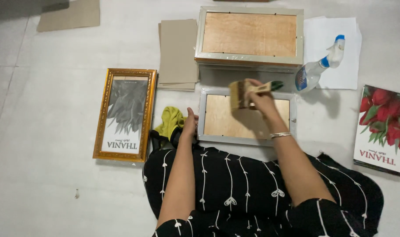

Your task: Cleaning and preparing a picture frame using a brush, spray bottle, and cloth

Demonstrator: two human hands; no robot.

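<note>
A silver picture frame [246, 140] lies face down on the floor in front of me, its brown backing board showing. My left hand [190, 125] rests on the frame's left edge, fingers curled against it. My right hand [261, 98] grips a wide paintbrush [240, 94] with a wooden handle and holds it just above the backing board, bristles pointing left. The brush looks blurred.
A stack of similar silver frames [250, 59] lies beyond. A gold frame [125, 115] holding a grey print lies at left, a yellow cloth [171, 121] beside my left hand. Cardboard sheets [178, 52], a spray bottle [317, 66] on white paper and red flower prints [381, 129] surround me.
</note>
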